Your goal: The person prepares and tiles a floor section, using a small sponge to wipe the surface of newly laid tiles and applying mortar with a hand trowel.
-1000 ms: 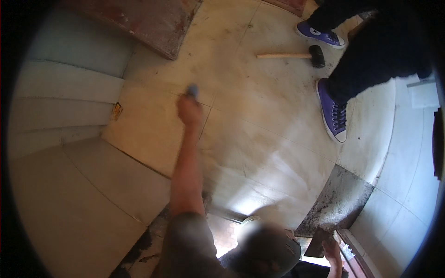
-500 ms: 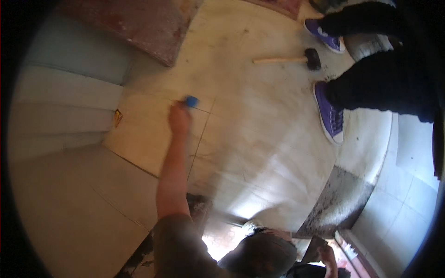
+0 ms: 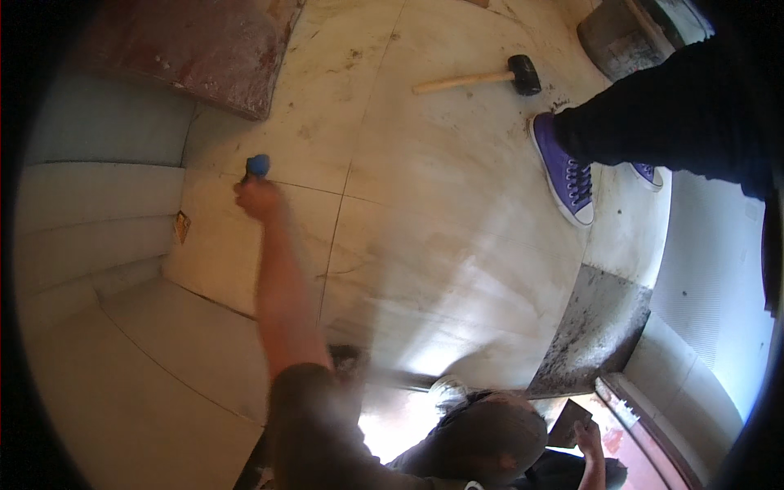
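Note:
My left hand (image 3: 260,200) reaches far forward over the pale floor tiles (image 3: 425,196). Its fingers are closed on a small blue tool (image 3: 258,165) with a dark part near the fingers; its exact kind is too blurred to make out. The tool is at the tile joint near the left wall. At the lower right, my right hand (image 3: 587,438) grips a dark, flat, square-edged plate (image 3: 569,424) beside my bent knee (image 3: 498,433).
A rubber mallet (image 3: 523,75) with a wooden handle lies on the tiles. Another person's purple shoe (image 3: 563,173) and dark trouser leg stand at right, before a bucket (image 3: 625,39). A reddish board (image 3: 200,57) juts in at upper left; a dark strip (image 3: 596,318) edges the floor.
My left hand has moved left with the blue tool. My view has shifted, bringing more of the bucket and the dark plate in my right hand into sight. The other person's legs have moved.

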A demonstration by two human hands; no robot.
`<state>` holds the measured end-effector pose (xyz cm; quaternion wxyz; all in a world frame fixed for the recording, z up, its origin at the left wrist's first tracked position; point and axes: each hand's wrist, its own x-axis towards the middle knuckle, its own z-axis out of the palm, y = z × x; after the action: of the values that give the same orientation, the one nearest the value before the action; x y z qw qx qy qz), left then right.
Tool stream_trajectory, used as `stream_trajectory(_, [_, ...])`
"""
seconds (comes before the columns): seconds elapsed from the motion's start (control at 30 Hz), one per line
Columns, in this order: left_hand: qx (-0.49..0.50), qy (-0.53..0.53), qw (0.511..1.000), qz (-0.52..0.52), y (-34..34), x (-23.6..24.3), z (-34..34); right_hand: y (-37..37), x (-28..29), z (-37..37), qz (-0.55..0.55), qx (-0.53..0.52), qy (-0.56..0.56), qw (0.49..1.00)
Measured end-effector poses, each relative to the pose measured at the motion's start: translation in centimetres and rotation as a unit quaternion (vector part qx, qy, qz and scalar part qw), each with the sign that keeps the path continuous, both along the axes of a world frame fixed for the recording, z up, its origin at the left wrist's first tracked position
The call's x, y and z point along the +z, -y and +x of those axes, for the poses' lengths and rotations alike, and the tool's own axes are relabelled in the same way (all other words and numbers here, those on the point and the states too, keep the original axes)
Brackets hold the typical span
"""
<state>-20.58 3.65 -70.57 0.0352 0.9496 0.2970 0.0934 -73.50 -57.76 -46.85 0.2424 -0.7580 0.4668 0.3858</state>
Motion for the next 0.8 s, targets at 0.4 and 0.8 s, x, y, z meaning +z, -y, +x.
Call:
stream_trajectory(0.4, [-0.130,0.069,0.982,-0.115,10.4,-1.3,-6.5,2.4,-0.7,-2.3,-0.036,0.026,-0.034,0.998])
stream_trajectory(0.8, [-0.275,0.005,0.958,-0.077,15.4,-3.0,-4.0,1.2,-1.6,-2.7,-0.034,0.007,0.017,0.999])
